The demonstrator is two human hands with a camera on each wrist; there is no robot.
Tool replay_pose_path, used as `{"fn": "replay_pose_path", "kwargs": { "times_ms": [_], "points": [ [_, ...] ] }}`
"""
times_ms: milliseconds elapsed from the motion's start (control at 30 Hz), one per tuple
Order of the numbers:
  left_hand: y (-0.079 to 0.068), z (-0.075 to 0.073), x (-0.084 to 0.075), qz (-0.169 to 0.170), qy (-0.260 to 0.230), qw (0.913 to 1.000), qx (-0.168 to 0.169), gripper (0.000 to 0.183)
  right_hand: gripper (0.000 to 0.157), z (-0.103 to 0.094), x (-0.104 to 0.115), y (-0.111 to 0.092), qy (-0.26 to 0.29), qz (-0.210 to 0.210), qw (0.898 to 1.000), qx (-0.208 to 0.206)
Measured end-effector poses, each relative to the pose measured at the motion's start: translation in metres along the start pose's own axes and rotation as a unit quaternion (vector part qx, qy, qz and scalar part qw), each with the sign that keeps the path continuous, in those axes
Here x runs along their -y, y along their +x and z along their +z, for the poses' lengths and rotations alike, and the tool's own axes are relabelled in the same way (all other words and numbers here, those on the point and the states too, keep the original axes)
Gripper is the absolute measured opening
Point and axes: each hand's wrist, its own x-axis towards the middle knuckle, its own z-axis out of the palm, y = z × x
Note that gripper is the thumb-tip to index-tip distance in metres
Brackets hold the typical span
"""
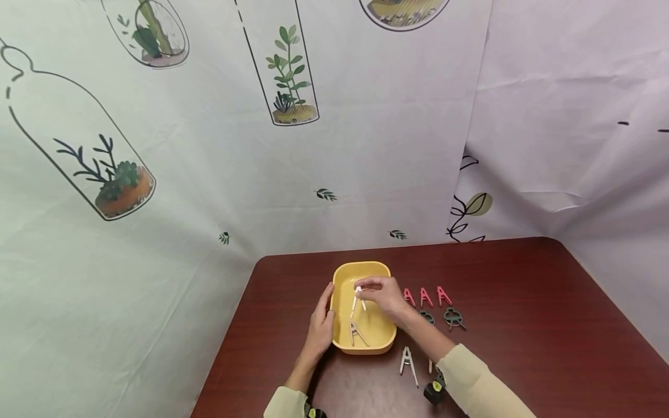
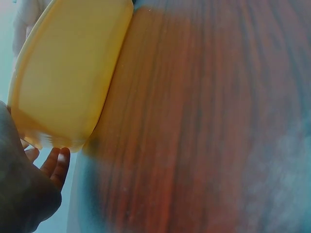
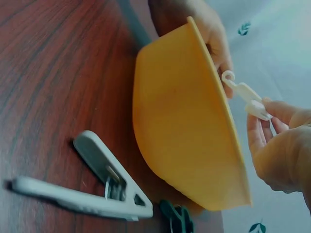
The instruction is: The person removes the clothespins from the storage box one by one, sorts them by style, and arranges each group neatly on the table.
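My left hand [image 1: 320, 325] grips the left side of a yellow plastic basin [image 1: 363, 350], thumb at the rim and fingers against the outer wall. Over the basin, my right hand [image 1: 382, 295] pinches a white clothespin [image 3: 247, 93] between thumb and fingers; its hooked end points away from the hand in the right wrist view. Inside the basin lies a pale clothespin [image 1: 353, 328] with its legs spread. Another white clothespin [image 1: 406, 359] rests on the table to the basin's near right. The right forearm partly hides one more pale piece [image 1: 430, 366].
Three pink clothespins [image 1: 425, 297] lie in a row right of the basin. Nearer are two dark green clips [image 1: 453, 317], one partly behind the right forearm. The dark red wooden table [image 1: 522, 325] meets a printed cloth backdrop [image 1: 366, 174] behind.
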Motion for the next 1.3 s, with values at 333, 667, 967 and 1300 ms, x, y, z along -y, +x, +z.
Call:
{"fn": "replay_pose_path", "kwargs": {
  "times_ms": [333, 667, 967, 1300],
  "points": [
    [-0.001, 0.002, -0.001, -0.011, -0.006, 0.9999, -0.006, 0.061, 0.025, -0.024, 0.012, -0.012, 0.011, 0.001, 0.999, 0.03],
    [-0.001, 0.002, 0.0, -0.005, -0.007, 0.9999, -0.009, 0.061, 0.026, -0.046, 0.019, -0.028, 0.002, 0.011, 0.999, 0.039],
    [0.004, 0.005, 0.034, 0.018, 0.024, 0.9994, -0.016, 0.065, 0.033, -0.07, 0.019, -0.043, -0.001, 0.022, 0.999, 0.038],
    [0.005, 0.0, 0.04, 0.021, 0.005, 0.9997, 0.006, 0.065, 0.037, -0.092, 0.018, -0.053, 0.006, 0.0, 0.999, 0.053]
  ]
}}
